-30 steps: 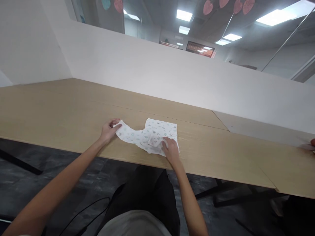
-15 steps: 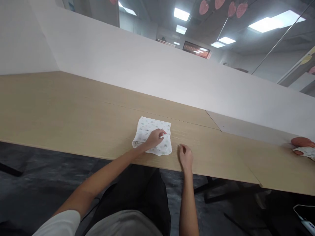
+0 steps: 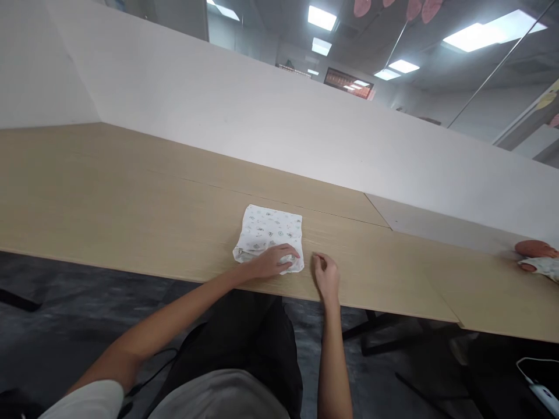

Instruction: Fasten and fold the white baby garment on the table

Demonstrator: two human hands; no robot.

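A folded white cloth (image 3: 271,224) with small printed figures lies flat on the wooden table (image 3: 144,215). Its near left corner shows a loose, layered fold. My left hand (image 3: 273,262) rests on the near right part of this cloth, fingers bent and the thumb apart from them; white fabric shows between them. Just right of the cloth, apart from it, my right hand (image 3: 327,276) is at the table top. Its fingers are curled in, with the thumb close to the forefinger, and I see nothing in them.
A low white partition (image 3: 244,116) runs along the table's back, with glass above it. At the far right lies a doll (image 3: 536,249) in printed white cloth. Below the right end of the table is a white device with a cable (image 3: 544,396).
My left hand has moved toward me over the cloth, from its middle to its near right part, and its fingers have spread a little. My right hand has barely shifted.
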